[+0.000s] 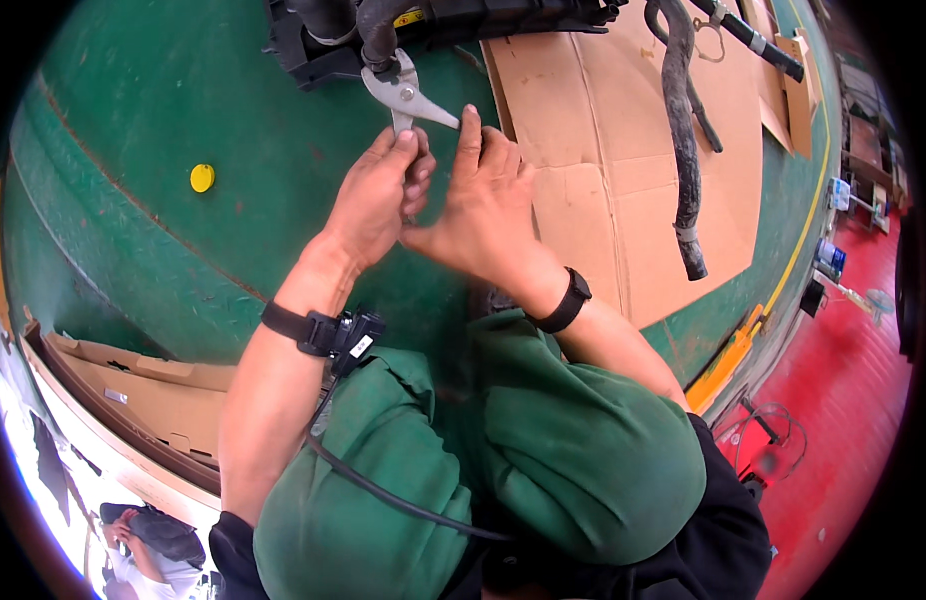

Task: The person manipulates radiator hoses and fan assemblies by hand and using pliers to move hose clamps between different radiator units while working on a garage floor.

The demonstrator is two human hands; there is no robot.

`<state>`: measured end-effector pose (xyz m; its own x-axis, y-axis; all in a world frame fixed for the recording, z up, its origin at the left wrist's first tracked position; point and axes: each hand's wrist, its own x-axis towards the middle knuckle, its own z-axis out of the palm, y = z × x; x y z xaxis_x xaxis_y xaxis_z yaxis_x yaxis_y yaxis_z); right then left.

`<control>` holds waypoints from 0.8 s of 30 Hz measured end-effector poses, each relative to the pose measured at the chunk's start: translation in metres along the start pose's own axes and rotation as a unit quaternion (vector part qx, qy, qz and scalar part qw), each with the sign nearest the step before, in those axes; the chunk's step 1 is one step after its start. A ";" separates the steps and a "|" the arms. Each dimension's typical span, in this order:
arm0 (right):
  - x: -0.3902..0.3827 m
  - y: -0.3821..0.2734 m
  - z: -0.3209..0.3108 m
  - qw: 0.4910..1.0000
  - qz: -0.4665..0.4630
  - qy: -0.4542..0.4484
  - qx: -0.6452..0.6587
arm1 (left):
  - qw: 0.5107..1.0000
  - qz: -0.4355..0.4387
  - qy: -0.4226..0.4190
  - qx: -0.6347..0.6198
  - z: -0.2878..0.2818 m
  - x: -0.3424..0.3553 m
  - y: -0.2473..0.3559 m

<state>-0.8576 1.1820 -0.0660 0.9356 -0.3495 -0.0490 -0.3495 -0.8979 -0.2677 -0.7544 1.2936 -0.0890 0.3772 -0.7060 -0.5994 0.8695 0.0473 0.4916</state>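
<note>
My left hand [371, 200] is closed round one handle of a pair of silver slip-joint pliers [407, 94]. The jaws are at the end of a dark rubber hose [380, 32] on a long black plastic assembly [483, 18]. Exactly what they bite on is too small to make out. Beside it, my right hand [488, 205] has its fingers stretched out, and the index fingertip touches the tip of the pliers' other handle. The right thumb points toward the left hand's wrist.
Flattened cardboard [573, 200] covers the green floor [133, 270] to the right, with a long dark hose [680, 130] lying on it. A yellow round cap [202, 178] lies at the left. An open cardboard box [153, 400] stands lower left; another person [153, 545] is behind it.
</note>
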 end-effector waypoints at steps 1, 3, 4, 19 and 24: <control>-0.001 0.000 0.001 1.000 0.004 -0.007 0.006 | 1.000 -0.005 0.003 0.004 0.000 0.000 0.000; -0.001 0.000 0.002 1.000 0.007 0.002 0.009 | 1.000 -0.015 0.009 0.011 0.002 -0.003 0.002; -0.001 -0.001 0.002 1.000 0.007 0.006 0.011 | 1.000 -0.014 0.015 0.015 0.003 -0.003 0.002; -0.001 0.004 -0.002 0.991 0.034 -0.054 0.116 | 0.998 -0.005 0.011 0.063 0.006 -0.003 0.002; 0.003 0.020 -0.020 0.994 -0.017 -0.064 0.083 | 0.996 -0.006 -0.003 0.086 0.009 -0.001 0.001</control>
<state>-0.8631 1.1582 -0.0520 0.9493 -0.2723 -0.1569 -0.3138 -0.8486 -0.4260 -0.7566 1.2883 -0.0817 0.3655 -0.7102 -0.6016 0.8059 -0.0819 0.5863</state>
